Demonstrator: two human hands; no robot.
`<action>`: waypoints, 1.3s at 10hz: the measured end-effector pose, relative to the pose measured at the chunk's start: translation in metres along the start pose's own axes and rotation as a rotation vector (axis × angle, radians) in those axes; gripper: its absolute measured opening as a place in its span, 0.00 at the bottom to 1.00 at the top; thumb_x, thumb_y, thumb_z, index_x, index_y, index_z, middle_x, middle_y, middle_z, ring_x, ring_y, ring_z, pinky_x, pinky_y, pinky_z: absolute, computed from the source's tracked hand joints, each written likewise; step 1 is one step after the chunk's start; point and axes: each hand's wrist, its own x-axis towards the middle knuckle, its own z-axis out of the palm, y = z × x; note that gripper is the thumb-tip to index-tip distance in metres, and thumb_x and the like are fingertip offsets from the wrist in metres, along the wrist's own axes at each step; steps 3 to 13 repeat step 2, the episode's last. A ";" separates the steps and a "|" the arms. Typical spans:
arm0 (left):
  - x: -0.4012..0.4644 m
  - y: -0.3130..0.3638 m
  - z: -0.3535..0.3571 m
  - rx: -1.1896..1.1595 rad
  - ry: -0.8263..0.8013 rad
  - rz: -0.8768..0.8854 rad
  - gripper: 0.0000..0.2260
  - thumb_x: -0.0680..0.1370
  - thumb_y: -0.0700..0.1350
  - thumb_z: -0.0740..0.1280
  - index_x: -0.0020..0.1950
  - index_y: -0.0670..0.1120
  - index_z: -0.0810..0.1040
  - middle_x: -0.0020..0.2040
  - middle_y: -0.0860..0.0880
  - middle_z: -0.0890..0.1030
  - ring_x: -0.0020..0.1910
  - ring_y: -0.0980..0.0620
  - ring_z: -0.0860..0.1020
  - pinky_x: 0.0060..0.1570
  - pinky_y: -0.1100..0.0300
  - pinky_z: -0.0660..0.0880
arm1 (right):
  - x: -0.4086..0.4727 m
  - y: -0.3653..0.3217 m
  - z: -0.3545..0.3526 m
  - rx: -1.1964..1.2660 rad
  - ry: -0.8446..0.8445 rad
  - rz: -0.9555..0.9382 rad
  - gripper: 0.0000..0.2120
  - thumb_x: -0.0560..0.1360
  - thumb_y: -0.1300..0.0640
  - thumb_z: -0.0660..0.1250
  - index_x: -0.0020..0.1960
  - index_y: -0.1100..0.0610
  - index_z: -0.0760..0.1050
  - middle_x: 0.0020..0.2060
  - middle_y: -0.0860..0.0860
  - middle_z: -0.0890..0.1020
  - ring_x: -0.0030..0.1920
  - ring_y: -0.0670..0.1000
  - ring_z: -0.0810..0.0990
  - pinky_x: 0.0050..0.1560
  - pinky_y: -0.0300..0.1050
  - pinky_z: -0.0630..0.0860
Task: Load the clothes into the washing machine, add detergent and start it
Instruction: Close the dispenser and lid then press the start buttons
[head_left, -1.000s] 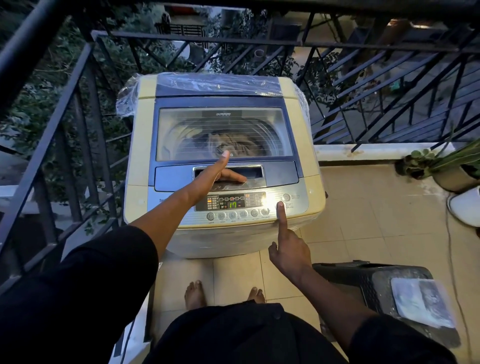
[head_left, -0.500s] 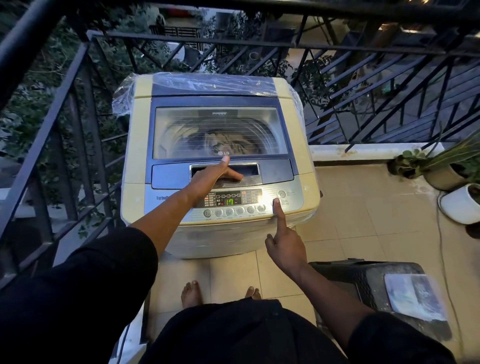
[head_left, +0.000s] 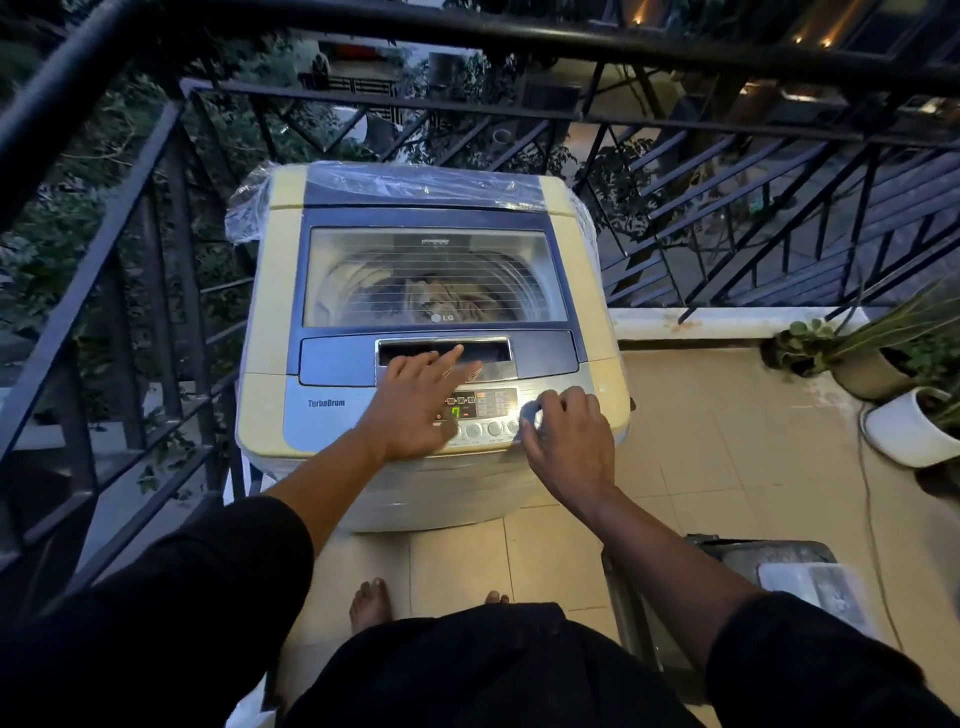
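Observation:
A cream and blue top-loading washing machine stands on the balcony with its glass lid closed. Clothes show through the glass inside the drum. The control panel is lit, its display showing a green digit. My left hand lies flat on the panel's left part, fingers straight and pointing toward the lid handle recess. My right hand is over the panel's right end, fingers curled down onto the buttons there; it holds nothing.
A black metal railing surrounds the machine at left and behind. Potted plants and a white pot stand at the right. A dark basket with a white packet on it sits on the tiled floor beside my bare feet.
My right hand went from pointing one finger at a right-side button to curling its fingers over the panel's right end. My left hand slid down flatter onto the panel. The display number changed.

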 end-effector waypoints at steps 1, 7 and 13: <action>-0.012 0.015 0.011 0.158 0.058 -0.019 0.35 0.78 0.59 0.49 0.85 0.57 0.46 0.86 0.46 0.46 0.84 0.39 0.43 0.80 0.36 0.44 | 0.022 -0.008 -0.002 0.028 0.005 -0.035 0.16 0.79 0.45 0.65 0.63 0.51 0.74 0.57 0.53 0.75 0.55 0.54 0.74 0.52 0.51 0.76; -0.014 0.024 0.013 0.188 0.061 -0.056 0.35 0.79 0.58 0.50 0.85 0.56 0.43 0.86 0.46 0.45 0.84 0.39 0.42 0.80 0.36 0.41 | 0.038 -0.015 -0.003 0.068 -0.028 -0.084 0.18 0.80 0.45 0.64 0.67 0.50 0.72 0.61 0.53 0.73 0.60 0.55 0.73 0.58 0.52 0.75; -0.014 0.024 0.013 0.188 0.061 -0.056 0.35 0.79 0.58 0.50 0.85 0.56 0.43 0.86 0.46 0.45 0.84 0.39 0.42 0.80 0.36 0.41 | 0.038 -0.015 -0.003 0.068 -0.028 -0.084 0.18 0.80 0.45 0.64 0.67 0.50 0.72 0.61 0.53 0.73 0.60 0.55 0.73 0.58 0.52 0.75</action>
